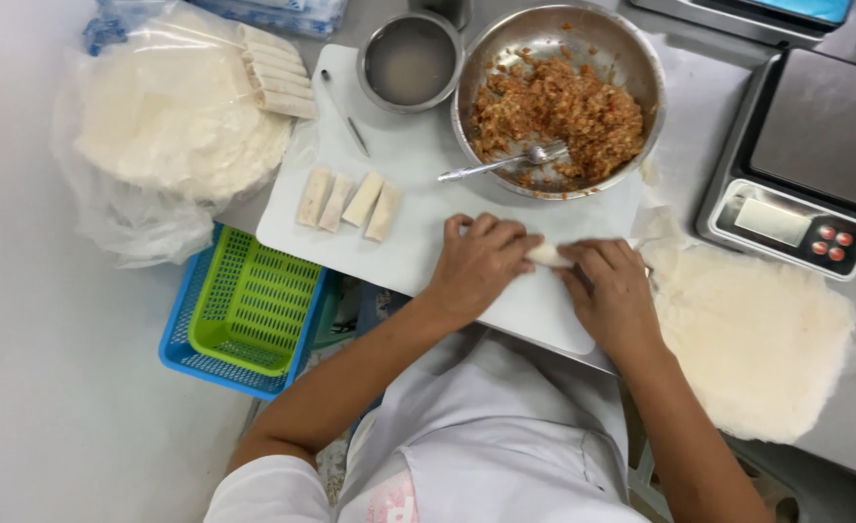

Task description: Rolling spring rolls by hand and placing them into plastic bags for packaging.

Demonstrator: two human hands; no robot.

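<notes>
My two hands roll one little white roll.
My left hand and right hand curl palm-down, fingers pinching its ends; the filling bowl sits at twelve o'clock.

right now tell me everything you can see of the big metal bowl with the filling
The big metal bowl is round, shiny steel and stands upright at the far edge of the white cutting board. It holds a chopped orange-brown filling heaped to the near right, leaving the far wall bare. A metal spoon lies in it, handle sticking out over the left rim. A smaller steel bowl sits just left. Neither hand touches it.
</notes>
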